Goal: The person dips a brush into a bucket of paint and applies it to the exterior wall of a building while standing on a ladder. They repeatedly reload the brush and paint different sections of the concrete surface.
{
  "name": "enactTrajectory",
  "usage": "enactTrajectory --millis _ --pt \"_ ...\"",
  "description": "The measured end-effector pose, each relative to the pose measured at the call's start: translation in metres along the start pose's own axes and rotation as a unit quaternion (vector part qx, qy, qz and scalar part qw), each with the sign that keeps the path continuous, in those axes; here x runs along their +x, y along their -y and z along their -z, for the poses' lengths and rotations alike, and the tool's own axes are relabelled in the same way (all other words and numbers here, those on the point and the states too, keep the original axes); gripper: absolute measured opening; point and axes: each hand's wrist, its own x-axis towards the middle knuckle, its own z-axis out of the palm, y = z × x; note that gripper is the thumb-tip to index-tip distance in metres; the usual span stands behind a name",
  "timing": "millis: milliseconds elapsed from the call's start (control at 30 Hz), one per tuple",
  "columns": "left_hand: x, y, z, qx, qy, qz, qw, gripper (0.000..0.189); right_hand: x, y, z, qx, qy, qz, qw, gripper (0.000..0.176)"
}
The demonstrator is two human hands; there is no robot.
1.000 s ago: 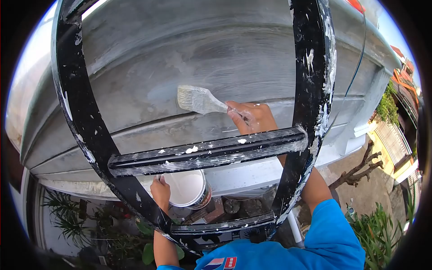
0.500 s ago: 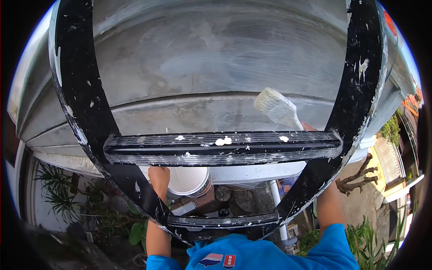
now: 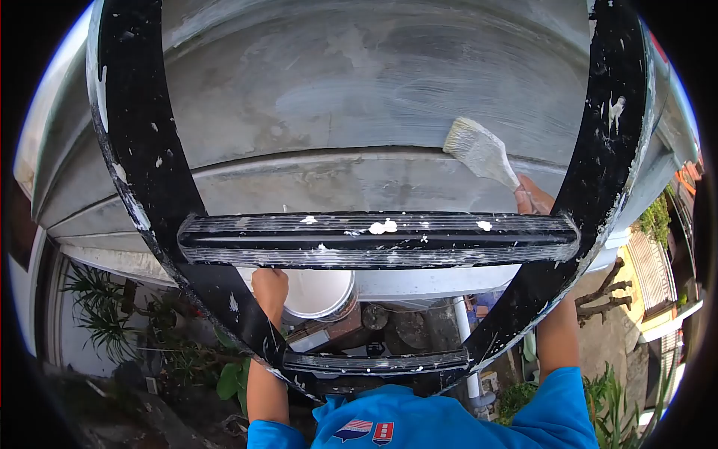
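My right hand (image 3: 532, 196) is closed around the handle of a wide paintbrush (image 3: 482, 153), partly hidden behind the upper ladder rung. The brush's bristles are coated off-white and lie against or just in front of the grey concrete wall (image 3: 359, 97), near a horizontal groove. Below that rung, my left hand (image 3: 270, 288) is a closed fist at the left side of a white paint bucket (image 3: 320, 293). What the fist grips is hidden. Pale liquid shows inside the bucket, whose far part is behind the rung.
A black, paint-spattered ladder stands between me and the wall, with an upper rung (image 3: 378, 241) and a lower rung (image 3: 378, 364). Far below are plants (image 3: 101, 303), a white pipe (image 3: 465, 337) and a cut branching trunk (image 3: 604, 295). Pale brush streaks mark the wall.
My right hand has raised the paintbrush and moved it right, so more of the hand shows above the rung. The left fist stays beside the bucket. The view has shifted slightly.
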Motion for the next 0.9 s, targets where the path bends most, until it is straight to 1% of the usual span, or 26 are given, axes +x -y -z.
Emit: enactTrajectory --millis 67,100,167,200,233,333,400,433,500,567,633,733,833,867,900 --pt "0.001 -0.003 0.001 -0.002 0.003 0.003 1.000 0.018 -0.024 -0.048 0.030 0.041 -0.048 -0.043 0.997 0.026" --pt "0.001 -0.003 0.001 -0.026 -0.010 -0.014 1.000 0.019 -0.038 -0.070 0.043 0.062 -0.069 -0.064 0.994 0.026" --pt "0.000 -0.001 -0.004 -0.079 -0.036 -0.048 0.995 0.022 -0.059 -0.088 0.057 0.079 -0.089 -0.085 0.989 0.026" --pt "0.004 0.008 -0.013 -0.097 -0.061 -0.085 0.990 0.025 -0.063 -0.084 0.056 0.071 -0.082 -0.083 0.991 0.025" --pt "0.003 0.007 -0.012 -0.108 -0.071 -0.092 0.987 0.024 -0.061 -0.073 0.048 0.060 -0.059 -0.069 0.994 0.025" --pt "0.003 0.003 -0.008 -0.075 -0.056 -0.091 0.991 0.019 -0.050 -0.029 0.012 -0.001 0.048 -0.013 0.999 0.025" --pt "0.000 -0.001 -0.004 -0.053 -0.055 -0.093 0.993 0.017 -0.039 -0.002 -0.016 -0.040 0.105 0.022 0.993 0.025" --pt "0.000 -0.004 -0.001 -0.046 -0.044 -0.080 0.995 0.017 -0.031 0.012 -0.030 -0.049 0.126 0.043 0.990 0.025" --pt "-0.004 -0.009 0.004 -0.026 -0.022 -0.053 0.998 0.020 -0.016 0.037 -0.057 -0.034 0.104 0.121 0.987 0.025" --pt "-0.003 -0.009 0.001 -0.009 -0.033 -0.056 0.998 0.022 -0.002 0.057 -0.081 0.034 0.042 0.239 0.969 0.026" --pt "-0.001 -0.005 0.000 0.006 -0.033 -0.056 0.998 0.022 0.014 0.073 -0.109 0.087 0.053 0.254 0.962 0.026" --pt "-0.001 -0.006 0.002 0.005 -0.026 -0.052 0.998 0.022 0.038 0.102 -0.132 0.178 0.036 0.268 0.946 0.025" --pt "-0.002 -0.005 0.002 0.005 -0.027 -0.046 0.999 0.021 0.055 0.104 -0.116 0.180 0.008 0.242 0.954 0.022" --pt "-0.001 -0.004 0.002 0.006 -0.027 -0.045 0.999 0.022 0.057 0.091 -0.112 0.213 -0.029 0.226 0.950 0.019" --pt "0.000 -0.001 0.000 0.004 -0.027 -0.044 0.999 0.022 0.054 0.072 -0.100 0.198 -0.039 0.202 0.959 0.021"
